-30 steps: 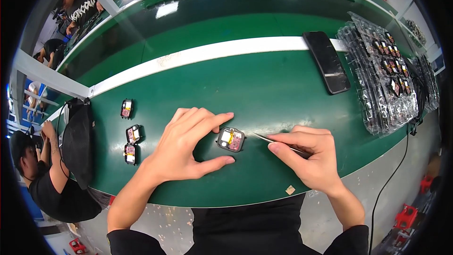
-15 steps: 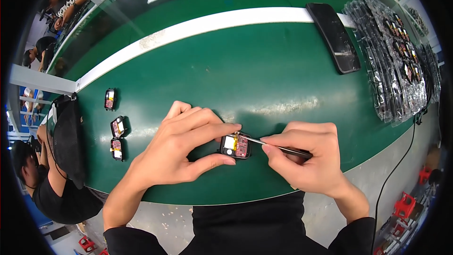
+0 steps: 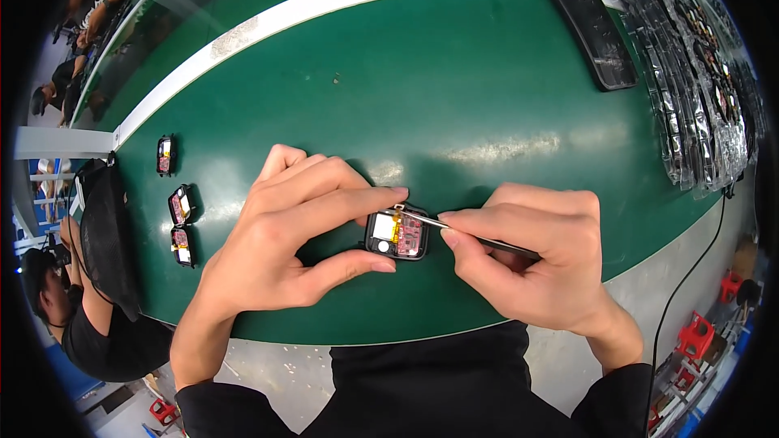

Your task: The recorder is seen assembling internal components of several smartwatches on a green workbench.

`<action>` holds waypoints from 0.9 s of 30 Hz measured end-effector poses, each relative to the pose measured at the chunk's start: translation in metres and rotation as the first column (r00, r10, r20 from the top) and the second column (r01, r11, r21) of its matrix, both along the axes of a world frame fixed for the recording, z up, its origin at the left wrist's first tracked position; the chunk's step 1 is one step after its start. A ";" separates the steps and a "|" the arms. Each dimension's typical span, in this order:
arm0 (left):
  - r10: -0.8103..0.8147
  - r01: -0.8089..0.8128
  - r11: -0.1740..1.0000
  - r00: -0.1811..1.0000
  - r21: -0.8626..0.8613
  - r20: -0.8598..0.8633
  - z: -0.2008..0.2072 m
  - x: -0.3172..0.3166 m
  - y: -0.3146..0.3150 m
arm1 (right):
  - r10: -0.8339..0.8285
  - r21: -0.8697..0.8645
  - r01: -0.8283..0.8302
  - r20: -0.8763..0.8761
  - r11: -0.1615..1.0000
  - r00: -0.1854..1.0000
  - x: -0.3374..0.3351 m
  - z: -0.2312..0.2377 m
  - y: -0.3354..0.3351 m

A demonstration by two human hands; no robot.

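Metal tweezers [image 3: 479, 237] pinched in the right hand [image 3: 527, 264]; left hand [image 3: 284, 243] grips the open watch case [image 3: 397, 234].

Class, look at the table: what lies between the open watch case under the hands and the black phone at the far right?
Head view: only bare green mat lies between watch case and phone.

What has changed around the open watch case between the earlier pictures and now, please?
The right hand brought its tweezers leftward until the tip reached into the open watch case. The left hand closed index finger and thumb onto the case. The three cases at the left stayed in their row.
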State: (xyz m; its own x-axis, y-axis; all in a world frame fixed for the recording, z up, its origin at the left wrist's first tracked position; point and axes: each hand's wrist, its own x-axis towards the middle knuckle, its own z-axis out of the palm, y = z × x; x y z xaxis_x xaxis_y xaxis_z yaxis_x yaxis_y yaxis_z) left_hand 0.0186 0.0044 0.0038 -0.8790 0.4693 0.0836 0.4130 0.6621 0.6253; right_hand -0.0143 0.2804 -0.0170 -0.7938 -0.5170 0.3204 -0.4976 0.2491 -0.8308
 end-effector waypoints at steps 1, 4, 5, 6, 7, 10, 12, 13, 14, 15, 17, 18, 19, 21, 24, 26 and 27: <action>-0.004 0.004 1.000 1.000 0.001 0.003 -0.001 -0.001 0.000 | 0.007 -0.004 -0.007 -0.008 1.000 1.000 0.000 0.000 0.000; -0.014 0.014 1.000 1.000 0.001 -0.018 -0.002 -0.002 -0.002 | -0.008 0.001 0.008 0.008 1.000 1.000 0.000 -0.001 0.000; -0.017 0.017 1.000 0.999 -0.002 -0.035 -0.003 -0.002 -0.003 | -0.011 0.001 0.011 0.010 1.000 1.000 0.000 -0.001 0.001; -0.019 0.019 1.000 0.998 -0.007 -0.055 -0.003 -0.002 -0.003 | -0.007 -0.002 0.007 0.010 1.000 1.000 0.000 -0.001 0.001; -0.020 0.019 1.000 0.998 -0.010 -0.058 -0.003 -0.001 -0.003 | -0.002 -0.006 0.002 0.010 1.000 1.000 0.000 0.000 0.001; 0.034 -0.033 0.998 0.999 0.054 -0.029 -0.002 0.000 0.000 | -0.011 0.023 0.012 -0.064 1.000 0.998 0.000 0.001 0.004; 0.039 -0.038 0.999 0.999 0.026 -0.011 0.000 -0.001 0.001 | -0.041 0.038 0.046 -0.139 0.998 0.989 0.004 -0.001 0.003; 0.041 -0.041 0.999 0.999 0.024 -0.012 0.000 -0.001 0.001 | -0.069 0.048 0.081 -0.210 0.996 0.975 0.005 -0.001 0.003; 0.033 -0.032 0.999 0.999 0.033 -0.034 -0.002 -0.001 0.002 | -0.067 0.047 0.079 -0.211 0.996 0.975 0.005 -0.001 0.002; 0.024 -0.022 0.999 0.998 0.042 -0.054 -0.004 -0.002 0.001 | -0.063 0.048 0.077 -0.246 0.996 0.967 0.005 -0.002 0.001; 0.022 -0.020 0.999 0.999 0.034 -0.050 -0.003 -0.001 0.000 | -0.057 0.049 0.074 -0.280 0.996 0.958 0.005 -0.004 -0.001; 0.019 -0.018 0.999 0.999 0.026 -0.047 -0.003 -0.001 0.000 | -0.054 0.039 0.068 -0.293 0.997 0.954 0.006 -0.006 -0.002; 0.021 -0.020 0.999 0.999 0.027 -0.047 -0.003 -0.001 -0.001 | -0.051 0.028 0.062 -0.306 0.998 0.951 0.006 -0.008 -0.003; 0.007 -0.005 1.000 0.998 0.031 -0.057 -0.003 -0.002 -0.001 | -0.043 0.031 0.056 -0.324 0.998 0.945 0.005 -0.008 -0.004; -0.006 0.009 0.999 0.998 0.042 -0.063 -0.003 -0.003 -0.002 | -0.040 0.029 0.052 -0.335 0.998 0.941 0.006 -0.009 -0.006; -0.024 0.027 0.998 0.998 0.057 -0.054 -0.003 -0.004 -0.004 | -0.043 0.025 0.054 -0.330 0.998 0.943 0.005 -0.008 -0.005; -0.043 0.046 0.996 0.998 0.073 -0.045 -0.004 -0.005 -0.006 | -0.021 0.033 0.030 -0.257 0.999 0.966 0.005 -0.005 -0.002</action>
